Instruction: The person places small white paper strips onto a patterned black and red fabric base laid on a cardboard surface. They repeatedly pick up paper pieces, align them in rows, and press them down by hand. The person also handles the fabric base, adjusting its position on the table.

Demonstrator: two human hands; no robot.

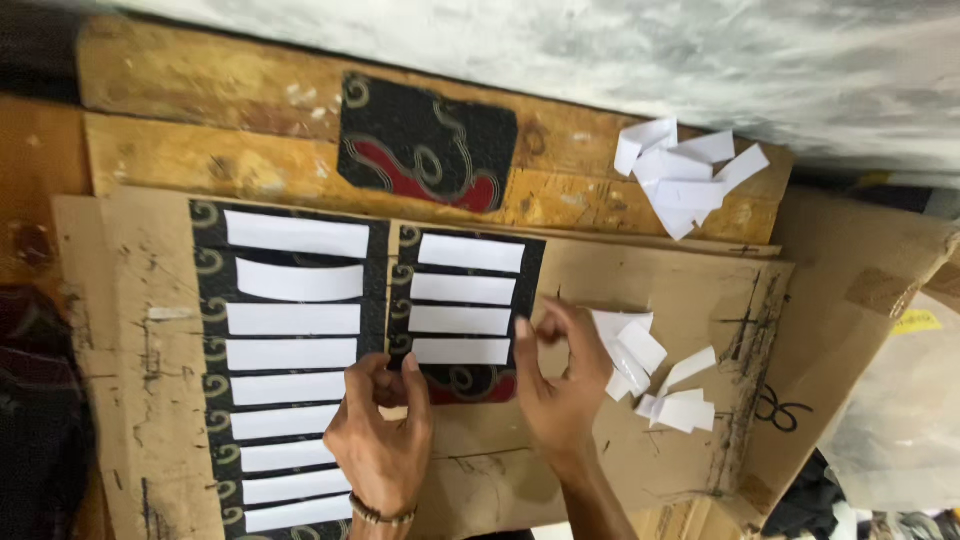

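Closely worked: white strips on black patterned panels

Both hands meet at the lower edge of the smaller black panel [465, 310], where four white strips [462, 351] lie in a neat column. Left hand [380, 440] curls, fingers pinched narrow; right hand [558, 385] pinches too; whether it holds a strip, I cannot tell. Spare strips [650, 385] lie beside it.

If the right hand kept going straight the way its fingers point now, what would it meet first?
Probably the lowest white strip on the shorter black patterned panel; the right hand points up-left at the strip's right end, though contact is unclear.
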